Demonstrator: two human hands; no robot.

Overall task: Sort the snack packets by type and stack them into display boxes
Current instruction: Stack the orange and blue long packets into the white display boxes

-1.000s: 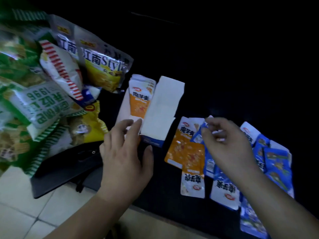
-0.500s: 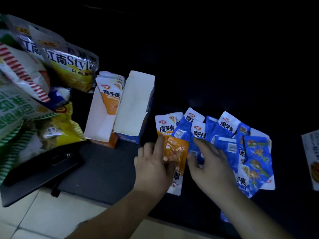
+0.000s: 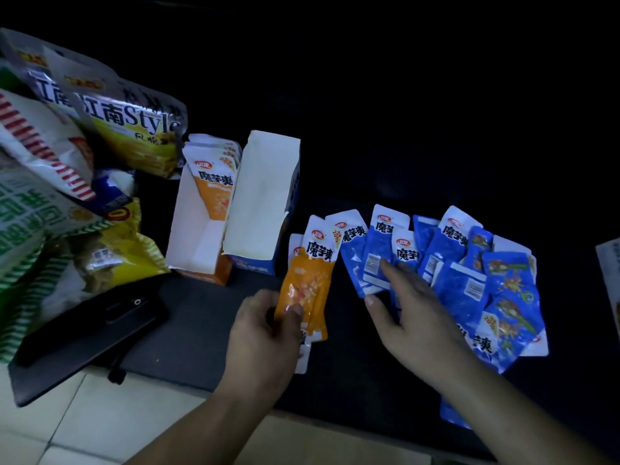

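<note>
My left hand (image 3: 265, 333) pinches an orange snack packet (image 3: 310, 276) by its lower end, with another orange packet under it. My right hand (image 3: 409, 307) lies with fingers spread on a pile of several blue packets (image 3: 463, 283) on the dark surface. To the left stand two display boxes: an orange box (image 3: 198, 250) holding several orange packets (image 3: 214, 182) upright, and a blue box (image 3: 265, 193) beside it with its white flap up.
Large snack bags (image 3: 127, 125) are heaped at the far left, green and white ones (image 3: 30, 223) nearest. A black flat device (image 3: 90, 327) lies at the counter's front left edge above pale floor tiles (image 3: 100, 424). A paper edge (image 3: 610, 280) shows at far right.
My left hand left the orange box, reached the loose packets and lifted an orange one. My right hand shifted onto the blue pile. The view panned right.
</note>
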